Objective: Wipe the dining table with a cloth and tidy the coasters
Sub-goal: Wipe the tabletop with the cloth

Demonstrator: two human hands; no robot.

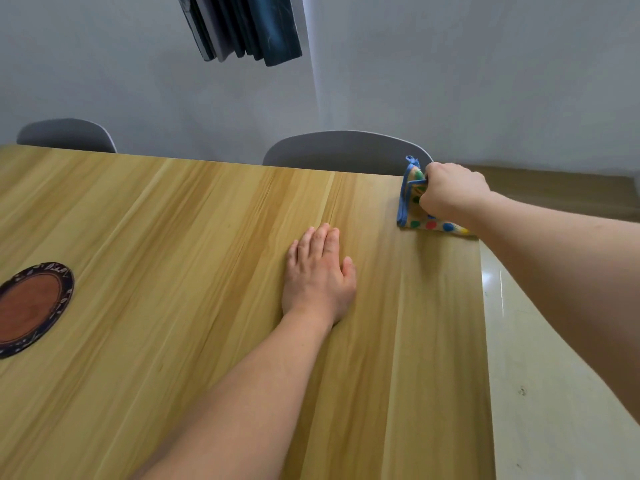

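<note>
A folded cloth [412, 206] with a blue hem and coloured dots lies at the far right corner of the wooden dining table [173, 220]. My right hand [450, 192] grips it, fingers curled over its top, and hides much of it. Flat on the tabletop near the middle rests my left hand [318, 275], fingers straight and together, holding nothing. A round coaster [31, 306], brown in the centre with a dark patterned rim, sits at the table's left edge of view, partly cut off.
Two grey chair backs [343, 152] [65, 135] stand behind the table's far edge, against a grey wall. Dark blue fabric [242, 26] hangs above. Pale tiled floor [540, 375] runs along the table's right edge.
</note>
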